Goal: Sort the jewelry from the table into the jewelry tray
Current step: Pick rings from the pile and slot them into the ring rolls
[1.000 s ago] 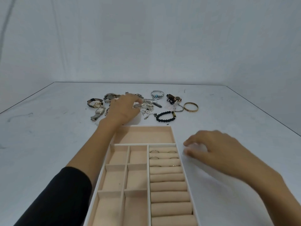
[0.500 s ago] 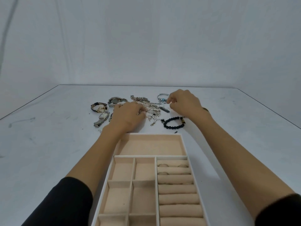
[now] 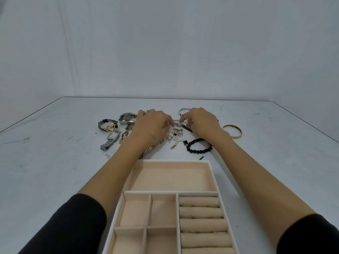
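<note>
Silver chains [image 3: 175, 133] lie tangled near the tabletop's far edge, beyond the jewelry tray [image 3: 213, 173]. Both the left hand [image 3: 150, 128] and the right hand [image 3: 200, 121] pinch into this knot, fingers curled on links. Lifting now would likely drag neighbouring pieces along. Tray compartments are bare, except small rings tucked in the right-side rolls [image 3: 200, 204].

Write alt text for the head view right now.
Both hands, left hand and right hand, work a tangle of silver chains beyond the beige jewelry tray. Watches lie left; a black bead bracelet and gold bangle lie right.
</note>
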Available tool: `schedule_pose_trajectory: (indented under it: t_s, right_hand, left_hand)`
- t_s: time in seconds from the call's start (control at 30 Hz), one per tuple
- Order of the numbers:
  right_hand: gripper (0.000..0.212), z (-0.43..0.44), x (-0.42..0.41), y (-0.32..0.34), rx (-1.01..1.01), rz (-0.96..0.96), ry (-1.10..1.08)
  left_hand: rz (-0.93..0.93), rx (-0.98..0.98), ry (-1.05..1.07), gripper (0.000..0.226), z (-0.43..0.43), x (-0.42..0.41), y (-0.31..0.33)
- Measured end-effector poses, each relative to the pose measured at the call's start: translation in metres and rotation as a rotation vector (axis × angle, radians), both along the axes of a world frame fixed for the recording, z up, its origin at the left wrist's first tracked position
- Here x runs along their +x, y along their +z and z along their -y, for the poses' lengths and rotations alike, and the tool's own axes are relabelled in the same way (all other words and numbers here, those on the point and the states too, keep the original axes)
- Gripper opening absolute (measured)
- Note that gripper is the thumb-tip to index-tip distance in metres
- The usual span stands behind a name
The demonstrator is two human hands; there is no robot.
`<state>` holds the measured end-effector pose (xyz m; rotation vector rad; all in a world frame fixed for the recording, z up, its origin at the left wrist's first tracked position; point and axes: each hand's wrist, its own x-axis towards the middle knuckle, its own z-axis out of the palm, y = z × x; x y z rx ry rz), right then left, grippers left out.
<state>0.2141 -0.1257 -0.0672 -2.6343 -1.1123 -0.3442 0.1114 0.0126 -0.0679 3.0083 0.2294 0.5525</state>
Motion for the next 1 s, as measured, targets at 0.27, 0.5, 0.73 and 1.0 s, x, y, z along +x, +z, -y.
schedule_pose_trajectory:
  t_s: [0.27, 0.5, 0.73, 1.0]
  right_hand:
    - [0.018, 0.001, 0.001, 0.004, 0.038, -0.073, -0.009]
    - [0.012, -0.002, 0.002, 0.005, 0.005, -0.199, -0.057]
    - [0.022, -0.003, 0.0, 0.004, -0.011, -0.232, -0.099]
    - [0.024, 0.001, -0.002, 0.007, 0.049, -0.289, -0.058]
  left_hand:
    - [-0.044, 0.059, 0.05, 0.022, -0.004, 0.015, 0.002]
    - [-0.068, 0.022, 0.038, 0.023, -0.006, 0.015, -0.002]
    - [-0.07, 0.008, 0.058, 0.023, -0.007, 0.017, -0.005]
    - [-0.014, 0.054, 0.073, 0.022, -0.006, 0.017, -0.006]
